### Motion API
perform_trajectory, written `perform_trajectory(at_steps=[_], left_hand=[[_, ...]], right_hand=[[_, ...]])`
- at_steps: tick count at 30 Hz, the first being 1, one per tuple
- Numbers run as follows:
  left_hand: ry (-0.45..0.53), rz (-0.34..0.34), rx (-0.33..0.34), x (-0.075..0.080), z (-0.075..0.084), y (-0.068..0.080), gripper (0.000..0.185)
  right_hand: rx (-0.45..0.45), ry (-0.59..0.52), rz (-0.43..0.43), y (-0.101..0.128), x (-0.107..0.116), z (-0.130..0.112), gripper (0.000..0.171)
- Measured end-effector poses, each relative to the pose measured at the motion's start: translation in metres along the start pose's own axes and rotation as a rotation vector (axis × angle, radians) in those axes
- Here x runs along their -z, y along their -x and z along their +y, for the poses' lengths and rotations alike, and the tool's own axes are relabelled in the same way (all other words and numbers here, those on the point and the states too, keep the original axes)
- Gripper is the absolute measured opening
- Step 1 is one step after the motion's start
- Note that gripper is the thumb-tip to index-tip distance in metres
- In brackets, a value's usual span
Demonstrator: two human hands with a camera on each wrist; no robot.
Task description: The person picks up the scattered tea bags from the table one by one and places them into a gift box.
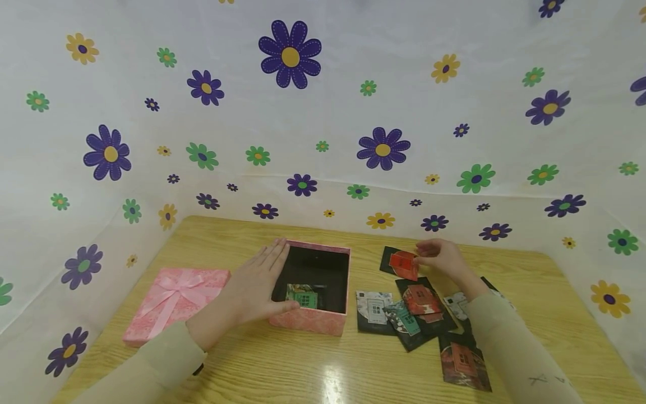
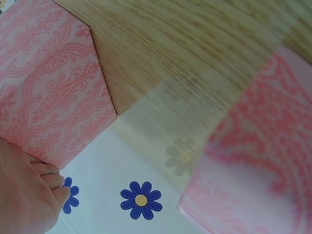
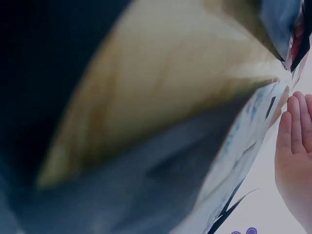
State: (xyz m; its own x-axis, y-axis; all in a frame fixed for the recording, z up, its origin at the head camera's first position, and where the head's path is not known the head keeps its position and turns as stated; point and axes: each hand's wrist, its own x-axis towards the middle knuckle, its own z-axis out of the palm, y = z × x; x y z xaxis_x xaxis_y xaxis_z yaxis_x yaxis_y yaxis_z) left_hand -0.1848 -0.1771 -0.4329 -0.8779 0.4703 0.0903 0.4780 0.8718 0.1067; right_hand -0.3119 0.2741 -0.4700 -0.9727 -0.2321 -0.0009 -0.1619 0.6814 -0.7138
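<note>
My left hand (image 1: 252,286) lies along the left side of an open pink gift box (image 1: 308,324), fingers extended over its left edge and thumb across the front rim. In the left wrist view, the fingers (image 2: 46,178) rest against the box's patterned wall (image 2: 53,83). A green-labelled sachet (image 1: 303,295) lies inside the black interior. My right hand (image 1: 444,259) is at the right edge of a black sachet with a red label (image 1: 402,262), its thumb right at that edge. The right wrist view shows straight fingers (image 3: 297,126), with blurred sachets close to the camera.
A pink lid (image 1: 174,303) with a ribbon bow lies left of the box. Several sachets (image 1: 421,300) overlap to its right, and another red-labelled sachet (image 1: 464,362) lies nearer the front. Flower-printed white sheeting (image 1: 323,112) surrounds the wooden table (image 1: 262,370).
</note>
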Motion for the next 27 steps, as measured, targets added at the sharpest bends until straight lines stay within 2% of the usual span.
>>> perform_trajectory(at_steps=[7,14,27], left_hand=[[-0.004,0.011,-0.003,-0.0008,0.0003,-0.0002,0.115],[-0.004,0.005,0.002,-0.0008,0.0003,0.0005,0.115],[-0.003,0.017,-0.002,-0.0031,-0.0004,0.0008,0.114]], right_hand=[[0.015,0.030,-0.045,0.0018,-0.0011,0.0051,0.054],[0.057,0.105,-0.072,-0.0001,-0.0034,0.0030,0.060],[0.069,0.164,-0.077,-0.0006,-0.0066,-0.0024,0.057]])
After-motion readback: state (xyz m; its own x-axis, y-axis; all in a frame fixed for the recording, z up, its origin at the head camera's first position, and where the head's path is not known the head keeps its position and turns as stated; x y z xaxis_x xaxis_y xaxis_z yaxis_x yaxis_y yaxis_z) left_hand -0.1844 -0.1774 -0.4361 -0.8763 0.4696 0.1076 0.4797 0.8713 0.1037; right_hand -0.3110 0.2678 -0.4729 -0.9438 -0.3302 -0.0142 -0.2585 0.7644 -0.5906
